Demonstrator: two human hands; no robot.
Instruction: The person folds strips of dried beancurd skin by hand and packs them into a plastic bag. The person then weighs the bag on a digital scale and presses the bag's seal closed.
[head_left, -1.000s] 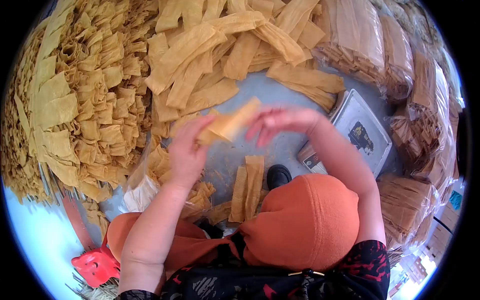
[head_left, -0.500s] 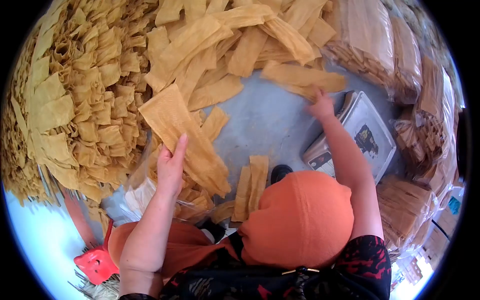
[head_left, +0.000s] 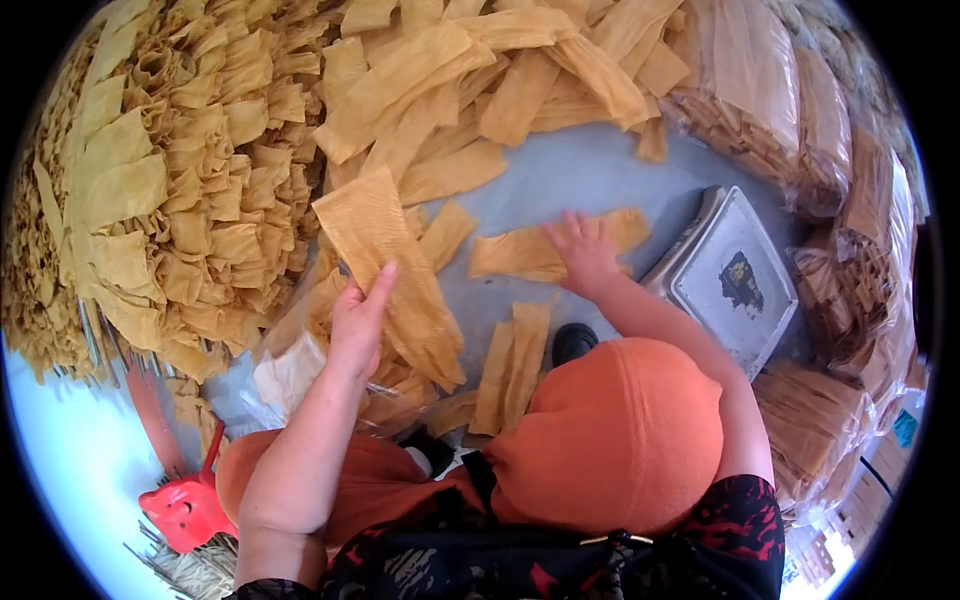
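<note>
Grey floor [head_left: 600, 165]; bright corner [head_left: 843, 552] (daylight, perhaps).

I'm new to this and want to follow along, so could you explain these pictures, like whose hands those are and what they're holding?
There is no robot here: a person works bare-handed, and one camera worn on the head looks forward and down. The left hand has a broad yellowish sheet in its grip, thumb on top. The right hand is spread over a yellowish strip on the grey floor. Beyond lies a loose pile of similar strips. To the right are a metal-topped box, perhaps a scale, and plastic-wrapped bundles.
</note>
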